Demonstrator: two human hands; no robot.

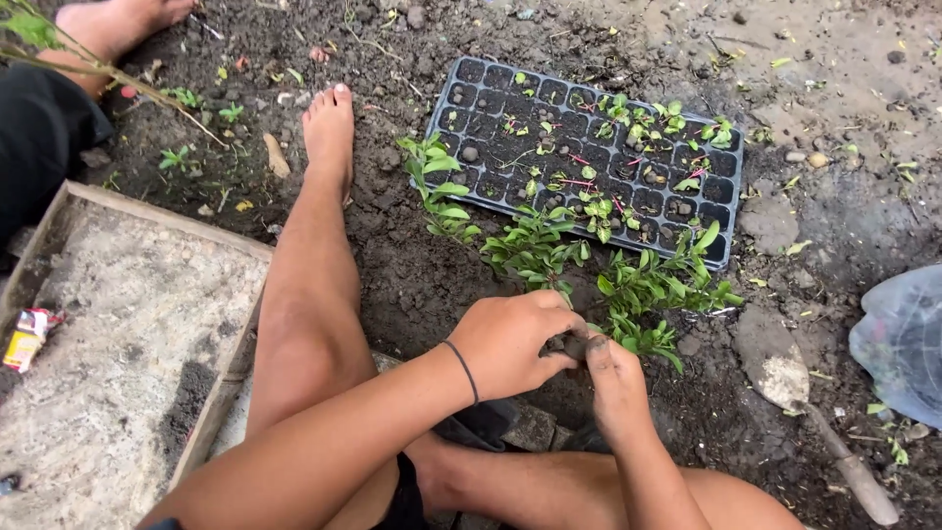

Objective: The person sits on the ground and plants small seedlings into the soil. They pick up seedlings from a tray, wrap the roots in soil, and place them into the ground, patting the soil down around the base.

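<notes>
1. The left hand (pixel 512 342), with a thin black band on its wrist, is curled with its fingers pressed together around a small dark clump of soil or root (pixel 572 344) at the base of a green leafy seedling (pixel 643 339).
2. The right hand (pixel 616 378), smeared with dark earth, meets it from 5 o'clock; its fingertips pinch the same clump, so both hands touch there, just below the centre of the view.
3. The held seedling's leaves spread out toward 2 o'clock, over the dark bare soil (pixel 412 285) of the ground.
4. A row of small green leafy plants (pixel 535 245) stands in the soil at 12 o'clock from the hands, running from 10 o'clock to 2 o'clock.
5. Beyond that row lies a black plastic seedling tray with many square cells (pixel 589 147), some holding tiny sprouts.
6. A bare leg and foot (pixel 329 128) stretch toward 11 o'clock, left of the tray.
7. A shallow wooden-framed box of grey sandy fill (pixel 118 324) sits at 9 o'clock.
8. A wooden-handled trowel with a soiled blade (pixel 785 373) lies at 3 o'clock, near a translucent plastic bag (pixel 903 339).
</notes>
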